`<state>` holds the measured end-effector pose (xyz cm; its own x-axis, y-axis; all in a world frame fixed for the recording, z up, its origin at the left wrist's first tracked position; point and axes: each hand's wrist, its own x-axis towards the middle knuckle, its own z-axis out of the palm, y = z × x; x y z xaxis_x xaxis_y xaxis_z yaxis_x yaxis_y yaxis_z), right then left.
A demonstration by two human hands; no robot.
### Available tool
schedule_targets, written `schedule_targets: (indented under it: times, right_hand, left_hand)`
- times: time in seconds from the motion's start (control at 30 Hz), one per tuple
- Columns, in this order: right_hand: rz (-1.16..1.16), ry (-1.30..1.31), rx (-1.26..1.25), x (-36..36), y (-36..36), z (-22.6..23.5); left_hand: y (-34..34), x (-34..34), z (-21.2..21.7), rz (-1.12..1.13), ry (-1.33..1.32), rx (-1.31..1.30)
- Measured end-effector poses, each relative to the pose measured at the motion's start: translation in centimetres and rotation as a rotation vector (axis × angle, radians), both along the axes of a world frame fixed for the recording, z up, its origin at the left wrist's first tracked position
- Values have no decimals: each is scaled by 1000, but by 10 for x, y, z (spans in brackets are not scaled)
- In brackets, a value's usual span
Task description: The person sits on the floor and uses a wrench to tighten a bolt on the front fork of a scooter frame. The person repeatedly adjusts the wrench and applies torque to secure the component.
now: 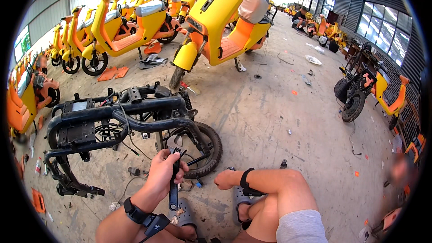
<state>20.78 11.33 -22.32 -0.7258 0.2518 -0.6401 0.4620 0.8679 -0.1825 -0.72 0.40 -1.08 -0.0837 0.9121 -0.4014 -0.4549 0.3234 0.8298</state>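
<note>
A stripped black scooter frame lies on its side on the concrete floor, its rear wheel just in front of me. My left hand grips a black wrench, its open jaw up by the frame near the wheel. My right hand hangs loosely closed over my knee, just right of the wheel, holding nothing that I can see. Both wrists wear black bands.
Rows of yellow and orange scooters stand behind the frame. A partly dismantled scooter stands at right. Orange plastic panels and small parts lie scattered on the floor. A person crouches far back.
</note>
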Motion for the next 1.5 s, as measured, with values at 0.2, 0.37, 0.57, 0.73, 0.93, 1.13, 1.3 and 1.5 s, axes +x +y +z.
schedule_targets:
  times: [0.2, 0.37, 0.57, 0.73, 0.93, 1.13, 1.3, 1.5]
  right_hand:
    - [7, -29, -11, -2, -3, 13]
    - [-3, -72, -52, 1, 2, 2]
    - [12, -69, -34, -2, 0, 0]
    - [17, -78, -32, 1, 1, -7]
    - [10, -60, -26, 1, -2, -5]
    - [1, -34, -31, 3, -1, -14]
    - [-158, 277, -100, -22, -4, 22]
    - [-1087, 1092, -548, -50, 2, 100]
  left_hand:
    - [1, 2, 2, -33, 55, 10]
    - [2, 3, -2, -31, -6, 31]
    - [-1, 1, 6, -53, 96, 24]
    - [0, 2, 4, -24, 7, 24]
    - [1, 2, -4, -32, 72, 41]
    - [18, -5, -16, -6, 127, 102]
    - [17, -2, -9, 22, 98, 120]
    - [33, 16, -25, 94, 96, 193]
